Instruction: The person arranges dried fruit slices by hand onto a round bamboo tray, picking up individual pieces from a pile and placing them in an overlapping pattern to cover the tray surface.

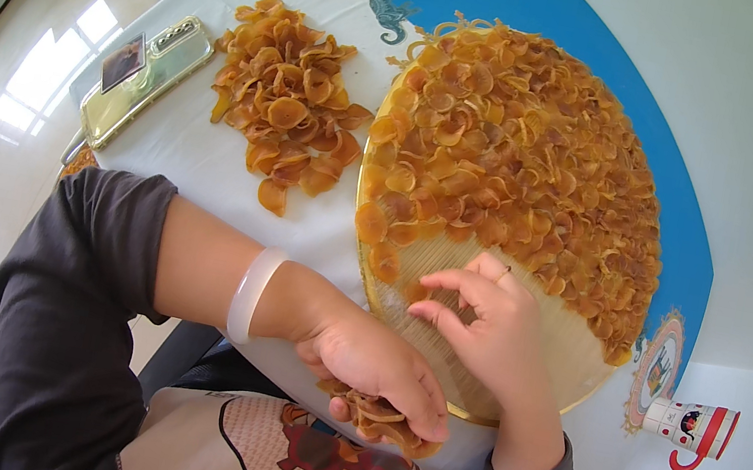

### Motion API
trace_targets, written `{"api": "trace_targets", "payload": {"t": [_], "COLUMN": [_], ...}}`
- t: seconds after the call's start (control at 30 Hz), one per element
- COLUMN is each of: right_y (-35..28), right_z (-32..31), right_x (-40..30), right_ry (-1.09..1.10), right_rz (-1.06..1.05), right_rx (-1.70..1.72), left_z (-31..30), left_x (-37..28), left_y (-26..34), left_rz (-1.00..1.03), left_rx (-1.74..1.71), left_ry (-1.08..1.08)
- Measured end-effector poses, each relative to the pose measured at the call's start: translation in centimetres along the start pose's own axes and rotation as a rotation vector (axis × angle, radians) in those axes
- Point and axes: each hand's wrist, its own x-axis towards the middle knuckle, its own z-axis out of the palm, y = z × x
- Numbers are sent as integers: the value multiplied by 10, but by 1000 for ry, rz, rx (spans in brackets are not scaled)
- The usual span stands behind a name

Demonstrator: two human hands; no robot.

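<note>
My left hand (381,379), with a pale bangle on its wrist, is closed around a bunch of amber dried slices (381,421) in front of my chest. My right hand (491,315) is over the near part of a round slatted tray (553,349) with a gold rim. Its thumb and index finger are curved toward each other, and a single dried slice (415,292) is at their tips. Whether they grip it or it lies on the slats, I cannot tell. Overlapping dried slices (519,154) cover the far and middle parts of the tray.
A loose pile of dried slices (287,98) lies on the white tablecloth (148,202), left of the tray. Farther left is a phone in a clear case (147,81). A cup with a red handle (690,428) lies at the right, near a round fringed mat (659,368).
</note>
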Motion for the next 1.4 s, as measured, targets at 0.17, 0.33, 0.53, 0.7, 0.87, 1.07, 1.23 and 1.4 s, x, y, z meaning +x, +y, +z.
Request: {"api": "trace_targets", "payload": {"t": [0.17,0.33,0.53,0.7,0.87,1.07,1.23,1.4], "right_y": [-11,-18,-21,-19,-18,-17,8,2], "right_z": [7,9,15,20,21,5,-14,-19], "right_x": [-3,-2,-1,-1,-1,2,2,1], "right_ry": [-28,-39,-24,0,21,-25,-193,-219], "right_rz": [-8,11,40,26,-12,174,539,450], "right_rx": [20,-28,-29,1,-1,321,1099,1067], "left_z": [4,4,-1,-2,1,4,0,2], "left_x": [3,4,7,8,7,4,6,6], "left_y": [-8,-8,-10,-14,-10,-7,-11,-9], "left_rz": [-33,-26,-40,-22,-36,-35,-26,-30], "left_rx": [-10,13,34,65,51,29,32,18], "left_ry": [-30,-40,-55,-65,-51,-41,-92,-82]}}
